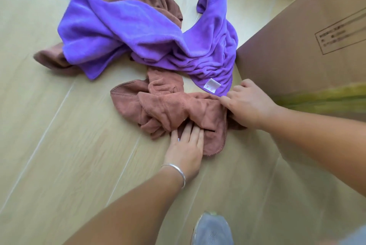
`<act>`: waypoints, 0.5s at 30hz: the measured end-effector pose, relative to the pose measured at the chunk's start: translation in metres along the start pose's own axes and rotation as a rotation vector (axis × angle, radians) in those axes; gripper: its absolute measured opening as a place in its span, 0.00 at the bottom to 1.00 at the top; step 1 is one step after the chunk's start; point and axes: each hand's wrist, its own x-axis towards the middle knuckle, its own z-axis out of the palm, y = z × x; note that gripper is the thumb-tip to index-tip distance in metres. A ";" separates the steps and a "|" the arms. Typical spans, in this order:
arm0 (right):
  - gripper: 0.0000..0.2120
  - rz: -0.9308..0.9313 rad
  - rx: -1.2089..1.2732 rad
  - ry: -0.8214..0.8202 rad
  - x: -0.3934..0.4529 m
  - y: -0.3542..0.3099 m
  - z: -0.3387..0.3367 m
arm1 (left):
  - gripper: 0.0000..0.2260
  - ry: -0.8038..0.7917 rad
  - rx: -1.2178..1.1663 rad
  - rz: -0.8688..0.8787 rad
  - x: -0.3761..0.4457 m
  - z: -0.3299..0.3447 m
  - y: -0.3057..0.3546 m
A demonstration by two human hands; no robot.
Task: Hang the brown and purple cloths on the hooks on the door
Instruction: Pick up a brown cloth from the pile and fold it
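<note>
Now we are crouching over the pale wooden floor (69, 155), left hand (186, 145) lying flat on the near crumpled brown cloth (174, 106) while right hand (247, 102) is pinching its right edge, likely gathering it before the rumpled purple cloth (128, 30) just beyond.

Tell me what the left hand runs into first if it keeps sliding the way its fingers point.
The left hand already has its fingers on the bunched brown cloth. Past that, probably the purple cloth, though depth is unclear.
</note>
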 end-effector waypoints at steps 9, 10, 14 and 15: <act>0.09 0.129 -0.027 -0.163 -0.063 -0.010 -0.103 | 0.25 -0.265 -0.016 -0.207 -0.073 -0.080 -0.041; 0.09 0.123 -0.039 -0.182 -0.072 -0.012 -0.122 | 0.25 -0.301 -0.016 -0.239 -0.091 -0.095 -0.049; 0.11 0.113 -0.049 -0.206 -0.096 -0.023 -0.213 | 0.25 -0.311 -0.089 -0.394 -0.170 -0.163 -0.080; 0.11 0.108 -0.048 -0.203 -0.099 -0.027 -0.240 | 0.25 -0.297 -0.118 -0.428 -0.190 -0.181 -0.087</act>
